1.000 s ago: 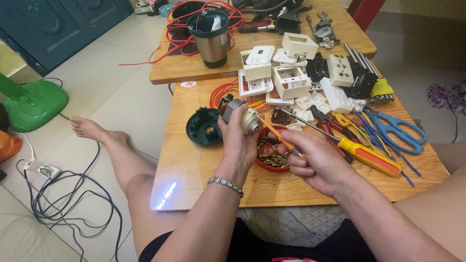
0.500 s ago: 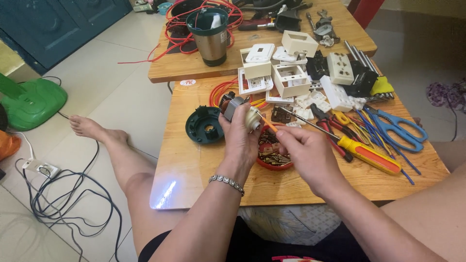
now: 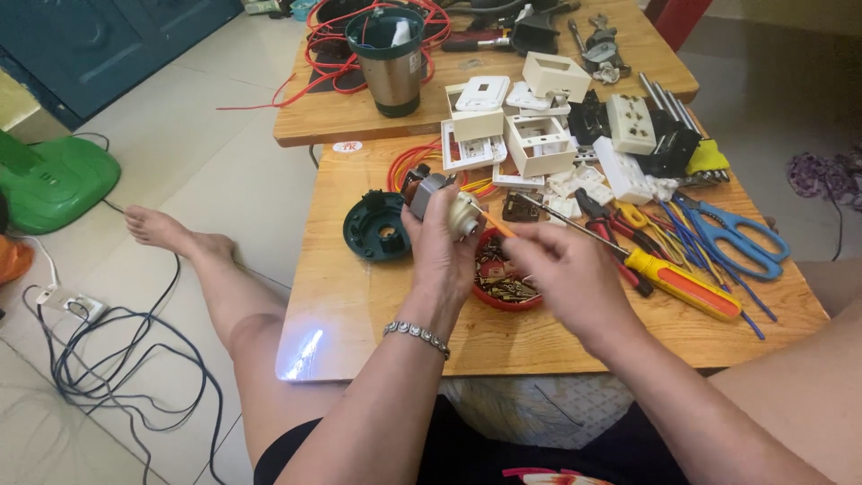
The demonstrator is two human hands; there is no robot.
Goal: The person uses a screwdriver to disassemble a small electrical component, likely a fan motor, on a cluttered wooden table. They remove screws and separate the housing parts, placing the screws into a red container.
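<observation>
Since half a second ago the right hand (image 3: 561,274) has drawn closer to the left hand (image 3: 444,247), bringing the thin orange-handled screwdriver (image 3: 496,224) up to the small grey-and-cream electric motor (image 3: 446,205). The left fingers (image 3: 429,208) are wrapped round the motor, holding it just above the wooden table (image 3: 359,296); the right fingers are closed narrow on the screwdriver's handle. The step would likely go best with the motor held steady and the tip seated squarely before turning (the round red dish of brass screws (image 3: 505,280) sits right beneath the fingers, and the dark green round housing (image 3: 377,229) lies just left of them).

Bright daylight, glare on tabletop (image 3: 305,352)
</observation>
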